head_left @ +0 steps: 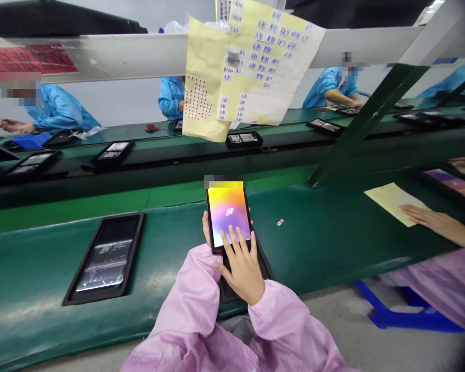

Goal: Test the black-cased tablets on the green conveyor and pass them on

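My left hand (206, 228) grips a lit phone (228, 213) from behind, its fingers curled round the left edge; most of the hand is hidden by the phone. The screen glows yellow, orange and purple with a white logo. My right hand (241, 267) rests with fingers spread on the lower part of the screen, holding nothing. Under the phone lies a black tray (264, 262) on the green bench mat (325, 243).
A black tray with a dark phone (105, 257) lies to the left. A neighbour's hand (430, 219) rests on a yellow sheet (389, 199) at right. Yellow label sheets (251, 67) hang overhead. Several trays ride the conveyor (178, 155); workers in blue sit beyond.
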A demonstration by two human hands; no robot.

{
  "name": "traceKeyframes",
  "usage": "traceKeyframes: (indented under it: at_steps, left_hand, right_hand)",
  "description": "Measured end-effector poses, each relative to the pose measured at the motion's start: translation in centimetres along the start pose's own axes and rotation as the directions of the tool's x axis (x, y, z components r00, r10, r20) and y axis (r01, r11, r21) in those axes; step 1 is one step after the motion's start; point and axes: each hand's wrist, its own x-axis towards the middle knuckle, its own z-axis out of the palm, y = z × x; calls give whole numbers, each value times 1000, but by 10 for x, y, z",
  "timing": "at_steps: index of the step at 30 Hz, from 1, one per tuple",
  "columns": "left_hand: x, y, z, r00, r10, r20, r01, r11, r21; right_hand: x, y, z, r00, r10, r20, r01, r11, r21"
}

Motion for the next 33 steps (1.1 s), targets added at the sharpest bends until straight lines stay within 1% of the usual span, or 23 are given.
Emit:
traceKeyframes:
  at_steps: [4, 12, 15, 17, 18, 19, 21, 23, 25, 26, 27, 28, 29, 30, 31, 33]
  left_hand:
    - [-1, 2, 2, 999, -5, 37, 7, 999, -32]
    - [0, 3, -4, 997, -36, 65, 41, 997, -71]
    - [4, 2, -7, 998, -25, 62, 31, 995, -92]
    - [6, 1, -11, 999, 10, 50, -3, 993, -121]
    - [8, 1, -14, 999, 26, 39, -21, 990, -143]
    - [9, 1, -18, 999, 35, 24, -31, 985, -168]
    - [11, 1, -25, 1000, 12, 8, -10, 976, -218]
    - [12, 1, -32, 999, -45, 28, 51, 965, -257]
    - [13, 2, -36, 994, -81, 69, 98, 954, -282]
    - [13, 2, -37, 992, -84, 90, 107, 951, -291]
    - [12, 3, -37, 990, -85, 112, 115, 948, -297]
    - [11, 3, -36, 986, -92, 142, 131, 946, -296]
    - [9, 4, -34, 978, -110, 179, 159, 945, -286]
    - [7, 5, -33, 966, -135, 220, 193, 943, -269]
    - [4, 6, -30, 952, -166, 258, 230, 942, -246]
    - [-2, 8, -26, 929, -223, 296, 287, 938, -193]
  right_hand:
    - [0, -1, 0, 1000, 7, 8, -7, 1000, 0]
    - [-1, -2, -1, 1000, 1, -5, -1, 1000, -17]
    - [2, 8, -3, 998, -62, -32, 61, 998, -30]
    - [8, 22, -6, 984, -170, -55, 167, 985, -43]
    - [12, 31, -8, 967, -246, -65, 244, 969, -49]
    - [17, 41, -11, 941, -332, -71, 329, 943, -56]
    - [29, 61, -18, 866, -498, -57, 494, 867, -65]
    - [43, 80, -28, 779, -627, 3, 626, 778, -57]
    - [59, 94, -40, 700, -707, 99, 713, 700, -40]
    - [67, 100, -47, 669, -728, 149, 739, 673, -33]
    - [76, 106, -54, 650, -734, 194, 753, 658, -34]
    - [85, 112, -62, 649, -725, 229, 751, 659, -43]
    - [93, 118, -69, 665, -703, 251, 736, 674, -64]
    - [101, 124, -77, 697, -670, 254, 708, 700, -97]
    - [108, 130, -84, 739, -630, 238, 668, 730, -141]
    - [118, 142, -97, 819, -551, 159, 573, 782, -245]
